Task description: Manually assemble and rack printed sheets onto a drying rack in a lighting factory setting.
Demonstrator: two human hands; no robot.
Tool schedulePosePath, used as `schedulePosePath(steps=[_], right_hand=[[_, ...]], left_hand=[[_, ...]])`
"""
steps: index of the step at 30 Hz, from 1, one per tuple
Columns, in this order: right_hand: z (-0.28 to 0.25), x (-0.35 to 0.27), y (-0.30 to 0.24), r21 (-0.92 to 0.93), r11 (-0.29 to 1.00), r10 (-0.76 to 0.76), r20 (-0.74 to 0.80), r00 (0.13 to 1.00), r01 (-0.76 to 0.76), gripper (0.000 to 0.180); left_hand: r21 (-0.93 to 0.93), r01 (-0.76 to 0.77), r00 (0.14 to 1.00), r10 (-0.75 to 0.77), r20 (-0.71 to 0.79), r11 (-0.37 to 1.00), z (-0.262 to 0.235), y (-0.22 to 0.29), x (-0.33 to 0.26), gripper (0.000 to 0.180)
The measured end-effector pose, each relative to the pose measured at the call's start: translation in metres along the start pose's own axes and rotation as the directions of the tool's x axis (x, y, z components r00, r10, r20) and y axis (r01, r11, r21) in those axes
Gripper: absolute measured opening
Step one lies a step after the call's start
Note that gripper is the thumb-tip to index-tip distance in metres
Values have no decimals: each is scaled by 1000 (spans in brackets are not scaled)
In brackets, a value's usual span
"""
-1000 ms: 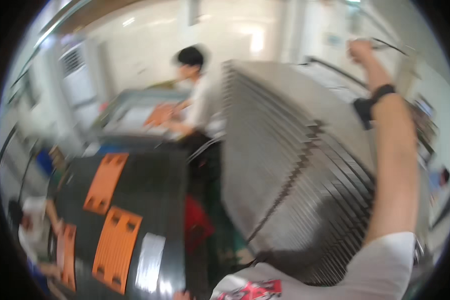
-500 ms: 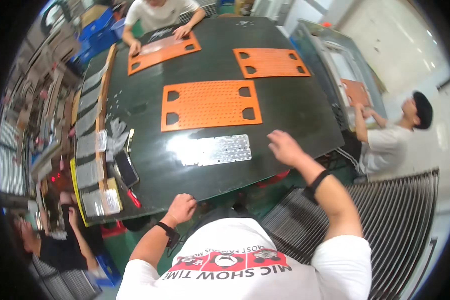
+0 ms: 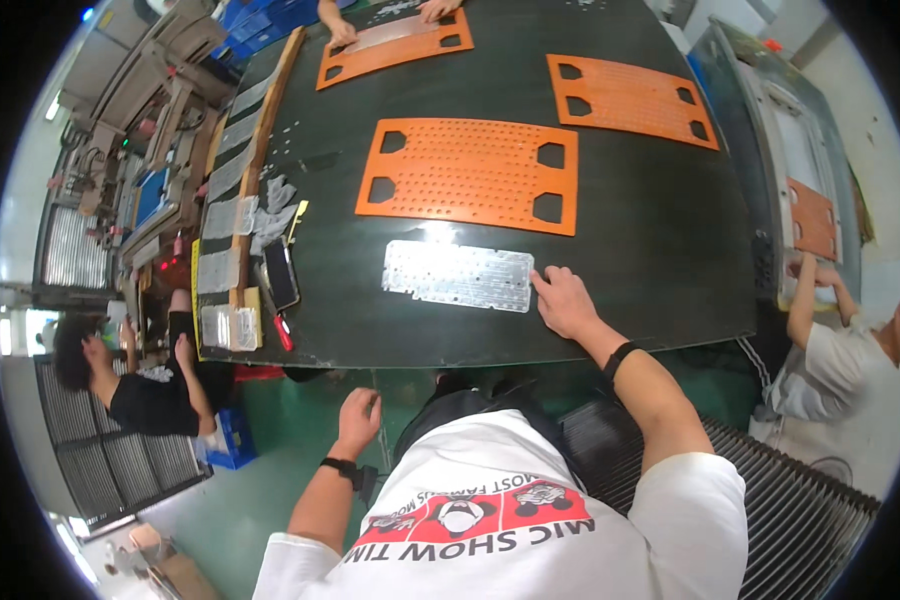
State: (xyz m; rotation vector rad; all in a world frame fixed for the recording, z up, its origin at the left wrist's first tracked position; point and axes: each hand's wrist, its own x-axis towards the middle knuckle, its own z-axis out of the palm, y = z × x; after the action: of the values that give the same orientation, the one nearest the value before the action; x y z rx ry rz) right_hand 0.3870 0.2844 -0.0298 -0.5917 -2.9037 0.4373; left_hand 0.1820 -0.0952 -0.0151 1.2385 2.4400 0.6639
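Note:
A thin silvery metal plate [image 3: 458,274], dotted with small holes and notched along its edges, lies flat on the dark table [image 3: 660,250] in front of me. My right hand [image 3: 567,303] is at its right end, thumb and forefinger closed on the edge. My left hand [image 3: 358,421] hangs short of the table's near edge, fingers loosely curled with nothing visible in them. Beyond the plate lies an orange perforated board [image 3: 467,172] with dark cutouts at its corners. Neither hand touches that board.
Another orange board [image 3: 632,98] lies at the far right; a co-worker's hands [image 3: 390,25] rest on a third. Along the left stand a wooden strip [image 3: 268,140], clear sheets, grey cloth [image 3: 273,210], a phone [image 3: 281,272] and a red-handled tool [image 3: 284,332]. Ribbed racks [image 3: 750,500] stand at right.
My right hand has come from above the bare tabletop to the metal plate's right edge. My left hand stays near the table's front edge. The whole view has shifted and turned.

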Motion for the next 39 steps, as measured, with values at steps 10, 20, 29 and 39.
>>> schedulePosePath(steps=[10, 20, 29, 39], right_hand=[[-23, -85, -14, 48, 986, -162, 56, 985, 159, 47], [24, -112, -30, 47, 985, -156, -151, 976, 165, 27], [22, -113, -29, 58, 982, -166, -162, 973, 178, 28], [37, -119, -30, 44, 980, -176, -241, 954, 192, 27]], left_hand=[[-64, -202, 975, 195, -107, 977, -5, 17, 116, 5], [137, -309, 935, 327, -136, 941, -12, 1, 269, 9], [425, -125, 967, 206, -149, 896, 4, -18, 338, 46], [527, -122, 985, 166, -37, 841, 16, -19, 343, 52]])
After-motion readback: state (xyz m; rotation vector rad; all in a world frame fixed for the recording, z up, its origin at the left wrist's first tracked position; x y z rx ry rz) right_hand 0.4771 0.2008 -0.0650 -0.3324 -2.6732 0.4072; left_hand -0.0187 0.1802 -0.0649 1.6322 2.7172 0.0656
